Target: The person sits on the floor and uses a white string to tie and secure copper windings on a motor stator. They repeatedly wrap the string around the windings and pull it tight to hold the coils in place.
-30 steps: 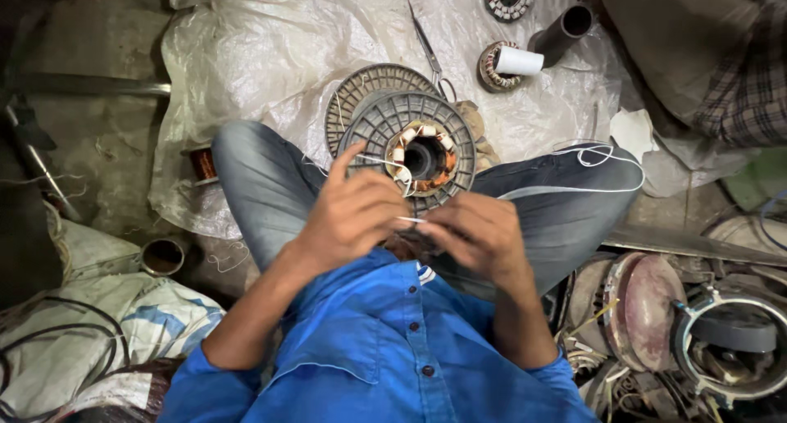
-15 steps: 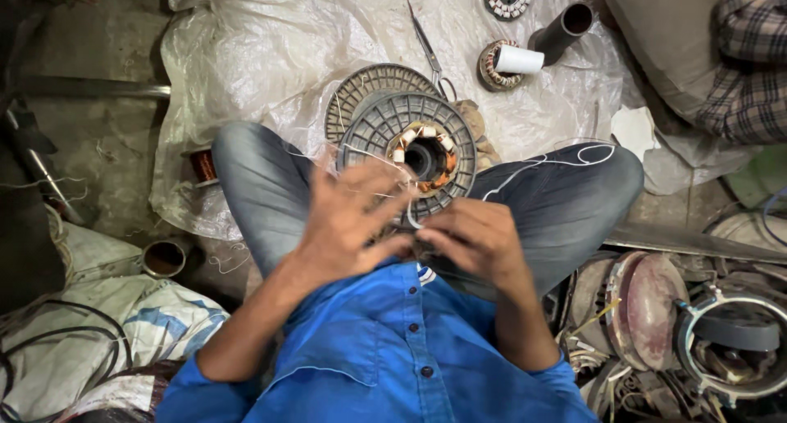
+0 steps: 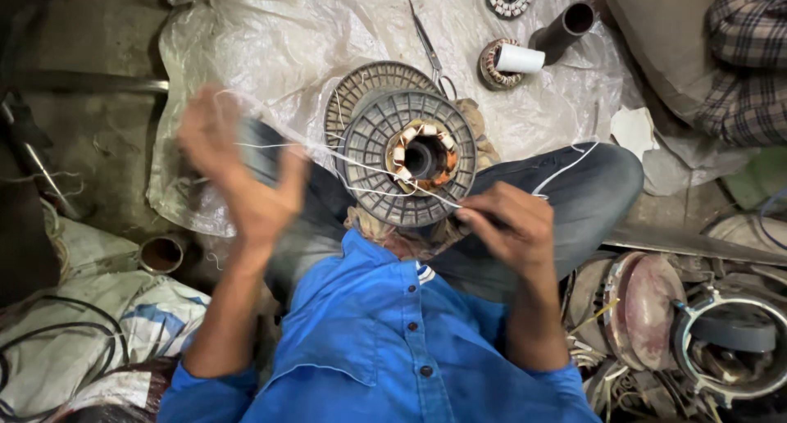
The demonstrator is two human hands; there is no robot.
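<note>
The person sat cross-legged on the floor with a grey ribbed motor stator (image 3: 410, 156) resting on the lap, its centre ringed by copper windings and pale insulation. A thin white thread (image 3: 361, 167) ran from the stator out to both hands.

The left hand (image 3: 242, 173) was raised toward nine o'clock of the stator, well apart from it and blurred by motion; its fingers were spread wide, and the thread crossed the palm, though whether it was actually pinched there could not be told. The right hand (image 3: 512, 226) lay at about four o'clock, just beside the stator's rim, its grip narrow — fingertips pinched on the thread where it left the windings.

A second ribbed disc (image 3: 361, 87) lay partly under the stator at eleven o'clock. Both sat over a crumpled white plastic sheet (image 3: 246, 54) spread on the floor. On that sheet, at twelve o'clock, lay a pair of scissors (image 3: 430, 46); toward one o'clock stood a smaller wound stator (image 3: 492, 70) with a white thread spool (image 3: 520, 58) lying against it, and a dark tube (image 3: 566, 25) just beyond.

At two o'clock another person's checked sleeve (image 3: 750, 62) showed at the frame's edge. Motor housings (image 3: 648, 308) were piled at four o'clock — a small metal cup (image 3: 161, 255) stood at eight o'clock.
</note>
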